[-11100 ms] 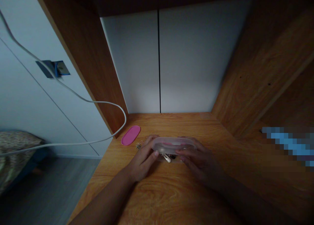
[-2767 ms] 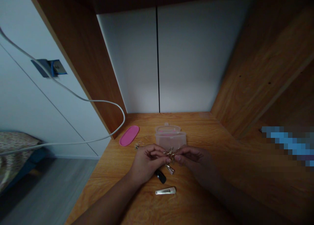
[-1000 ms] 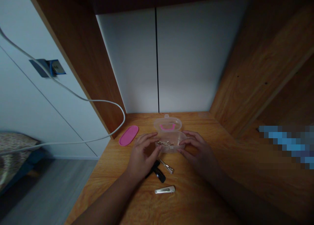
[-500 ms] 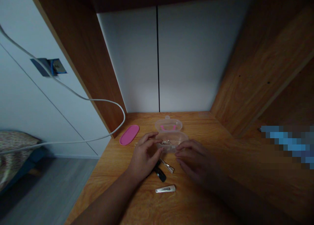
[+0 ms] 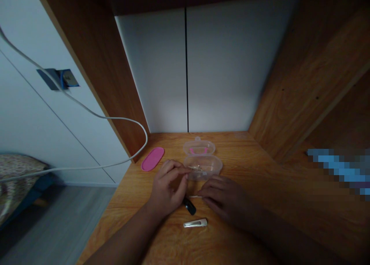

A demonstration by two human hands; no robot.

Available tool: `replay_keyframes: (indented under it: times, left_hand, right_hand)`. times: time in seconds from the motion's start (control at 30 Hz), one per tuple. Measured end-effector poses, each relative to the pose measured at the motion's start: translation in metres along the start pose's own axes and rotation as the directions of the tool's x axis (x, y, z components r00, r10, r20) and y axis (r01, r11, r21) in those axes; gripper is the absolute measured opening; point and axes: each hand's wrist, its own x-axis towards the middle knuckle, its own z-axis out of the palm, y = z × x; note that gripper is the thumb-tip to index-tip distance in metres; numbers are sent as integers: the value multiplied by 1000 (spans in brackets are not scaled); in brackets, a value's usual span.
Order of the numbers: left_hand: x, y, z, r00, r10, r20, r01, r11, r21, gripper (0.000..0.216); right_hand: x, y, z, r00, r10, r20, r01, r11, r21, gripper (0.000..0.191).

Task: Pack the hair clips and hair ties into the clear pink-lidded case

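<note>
A small clear plastic box [image 5: 212, 165] lies open on the wooden desk [image 5: 260, 188], its lid [image 5: 199, 146] with a pink handle folded back. Gold hair clips [image 5: 196, 167] lie inside it. My left hand [image 5: 169, 188] is curled beside the box's left rim, fingertips pinched together; what they hold is hidden. My right hand [image 5: 224, 197] rests low on the desk in front of the box, its fingertips closed on a thin silver clip [image 5: 194, 196]. A black clip [image 5: 190, 208] pokes out from under my left hand. A silver snap clip [image 5: 195, 223] lies nearer to me.
A pink oval lid [image 5: 152, 159] lies near the desk's left edge. A white cable [image 5: 115, 120] hangs past that edge from a wall socket [image 5: 59, 79]. Wooden side panels and a white back wall close in the desk. A bed corner [image 5: 14, 176] shows on the far left.
My right hand has come back from the box to the thin silver clip on the desk. My left hand has curled its fingers by the box's left rim. The box now lies flat and open.
</note>
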Motion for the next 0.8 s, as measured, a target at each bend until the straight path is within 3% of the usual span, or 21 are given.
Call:
replay_keyframes:
  times: [0.1,0.23,0.4,0.5,0.57,0.67,0.8]
  left_hand:
    - [0,2,0,987,101,128,-99,995,-18,15]
    - [0,2,3,945,185,270,-185,982,-27,16]
    - [0,3,3,940,183,288,-196,980,19,11]
    - [0,3,-1,962,112,247,-131,989,62,16]
    - [-2,2,-3,983,17,182,-29,997,66,20]
    - [-5,-3,-4,988,-115,99,111,993,41,25]
    - [-10,-8,-1,971,-231,56,231,973,10,30]
  right_hand:
    - [1,-3,-3,991,-35,-131,37,999,13,21]
    - [0,-3,-3,937,-146,-317,134,989,-58,21]
    - [-2,-5,-6,893,-141,-428,123,990,-70,22]
    - [-2,-10,-11,871,-103,-481,79,994,-69,16]
    - [-3,-13,-12,911,-128,-393,117,992,-52,10]
    - [-2,-15,-8,975,-186,-118,190,982,19,20]
    - [0,-16,-1,977,-165,135,156,985,69,22]
